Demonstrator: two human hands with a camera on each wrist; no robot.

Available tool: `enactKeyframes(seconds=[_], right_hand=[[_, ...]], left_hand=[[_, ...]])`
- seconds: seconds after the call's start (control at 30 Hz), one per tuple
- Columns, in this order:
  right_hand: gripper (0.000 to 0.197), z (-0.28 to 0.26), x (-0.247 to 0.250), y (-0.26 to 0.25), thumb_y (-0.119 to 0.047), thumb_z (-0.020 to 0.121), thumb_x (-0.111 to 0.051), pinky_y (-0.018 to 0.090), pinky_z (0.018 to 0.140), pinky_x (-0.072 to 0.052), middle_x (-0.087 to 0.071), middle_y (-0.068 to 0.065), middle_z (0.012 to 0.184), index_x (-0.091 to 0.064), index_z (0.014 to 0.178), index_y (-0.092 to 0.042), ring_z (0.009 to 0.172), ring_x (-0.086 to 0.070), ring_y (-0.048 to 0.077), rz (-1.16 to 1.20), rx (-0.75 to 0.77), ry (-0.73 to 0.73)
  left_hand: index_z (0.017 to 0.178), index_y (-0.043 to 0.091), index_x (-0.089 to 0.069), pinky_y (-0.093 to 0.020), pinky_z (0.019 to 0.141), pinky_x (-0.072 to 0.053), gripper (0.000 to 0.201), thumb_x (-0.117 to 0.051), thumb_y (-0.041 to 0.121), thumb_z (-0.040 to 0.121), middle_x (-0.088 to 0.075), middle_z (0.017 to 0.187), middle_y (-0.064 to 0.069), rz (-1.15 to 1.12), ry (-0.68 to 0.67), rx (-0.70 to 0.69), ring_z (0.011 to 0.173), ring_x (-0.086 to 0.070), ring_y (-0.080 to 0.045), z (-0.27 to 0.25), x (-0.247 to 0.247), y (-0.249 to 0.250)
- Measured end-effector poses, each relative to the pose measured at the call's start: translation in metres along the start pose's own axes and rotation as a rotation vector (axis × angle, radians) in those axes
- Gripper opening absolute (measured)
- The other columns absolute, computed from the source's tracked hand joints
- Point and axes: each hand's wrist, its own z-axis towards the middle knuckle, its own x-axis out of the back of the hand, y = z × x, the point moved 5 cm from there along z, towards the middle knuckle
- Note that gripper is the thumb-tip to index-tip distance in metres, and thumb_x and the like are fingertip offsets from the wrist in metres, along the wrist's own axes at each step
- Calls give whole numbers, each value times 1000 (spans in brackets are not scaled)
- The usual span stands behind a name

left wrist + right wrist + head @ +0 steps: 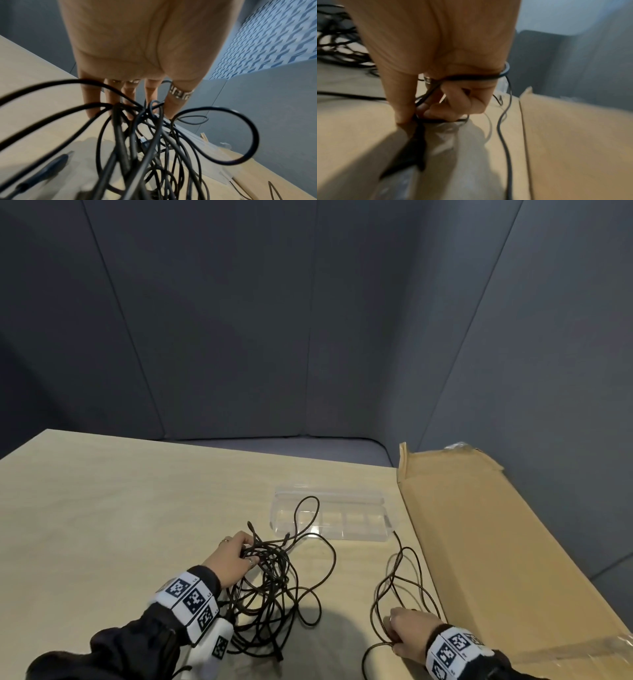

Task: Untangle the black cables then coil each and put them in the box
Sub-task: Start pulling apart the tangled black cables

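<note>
A tangle of black cables (274,590) lies on the table in front of me. My left hand (248,553) grips its upper left part, and in the left wrist view the fingers and ringed thumb of that hand (150,112) close on the bundle (137,148). One loop reaches over the left end of the clear plastic box (356,522). A separate black cable (400,549) lies in loose loops to the right. My right hand (394,635) holds its near end, fingers curled round it and the cable (471,78) wrapped across the hand (423,115).
A large flat cardboard sheet (479,542) lies along the right side of the table, right beside the loose cable and my right hand. The light wooden table (137,508) stretches to the left. Grey padded walls stand behind.
</note>
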Motion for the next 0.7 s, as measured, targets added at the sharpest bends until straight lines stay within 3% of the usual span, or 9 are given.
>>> enactKeyframes(seconds=[0.1, 0.2, 0.27, 0.33, 0.37, 0.43, 0.53, 0.63, 0.7], right_hand=[[31, -12, 18, -9, -25, 92, -46, 38, 92, -42, -51, 15, 126, -50, 117, -7, 116, -51, 32, -96, -10, 13], [29, -36, 72, -23, -27, 97, -39, 34, 96, -34, -58, 14, 121, -48, 119, -12, 115, -53, 28, -96, 36, 207], [25, -63, 122, -33, -31, 98, -38, 31, 93, -31, -63, 3, 111, -50, 116, -19, 108, -56, 21, -32, 102, 391], [14, -94, 170, -47, -30, 98, -42, 30, 81, -35, -60, -9, 86, -54, 102, -25, 85, -58, 8, 123, 239, 539], [12, -110, 190, -55, -29, 97, -44, 29, 74, -37, -56, -13, 76, -53, 93, -24, 72, -54, 1, 215, 328, 582], [17, -133, 224, -71, -30, 95, -42, 30, 69, -41, -50, -11, 69, -52, 88, -18, 65, -50, 6, 392, 507, 680], [18, -150, 254, -97, -27, 95, -39, 31, 73, -46, -55, -3, 78, -52, 99, -16, 74, -53, 13, 590, 709, 823], [14, -144, 262, -117, -19, 100, -37, 39, 79, -55, -56, 19, 96, -48, 103, -12, 91, -58, 29, 829, 787, 777], [14, -136, 263, -124, -18, 100, -36, 32, 82, -53, -53, 12, 92, -47, 105, -12, 90, -57, 22, 926, 819, 772]], left_hand=[[135, 22, -35, -32, 106, -29, 56, -60, 22, 86, -30, 136, -11, 66, 22, 27, 128, -33, -28, -9, 10, 3], [137, 26, -35, -38, 110, -25, 63, -64, 26, 81, -26, 142, -6, 20, 173, -119, 133, -26, -27, -22, 34, 27], [135, 30, -38, -34, 111, -24, 74, -69, 53, 72, -31, 141, 3, -159, 193, -279, 135, -25, -15, -38, 45, 58], [134, 39, -35, -26, 108, -22, 98, -60, 83, 50, -32, 142, 13, -330, 90, -418, 133, -26, -2, -56, 48, 95], [135, 42, -31, -23, 108, -21, 105, -59, 86, 44, -32, 144, 15, -390, 22, -482, 134, -26, 1, -63, 47, 114], [136, 42, -24, -21, 111, -21, 110, -67, 81, 43, -31, 147, 13, -478, -133, -613, 136, -26, 3, -75, 41, 147], [137, 36, -25, -19, 107, -31, 104, -79, 62, 51, -39, 144, 8, -617, -267, -750, 133, -37, -3, -88, 38, 179], [128, 40, -34, -27, 94, -48, 84, -81, 24, 61, -58, 124, 1, -866, -314, -707, 118, -57, -15, -92, 43, 188], [124, 38, -40, -36, 81, -55, 72, -72, 11, 65, -67, 108, -1, -941, -364, -667, 97, -67, -24, -94, 46, 186]])
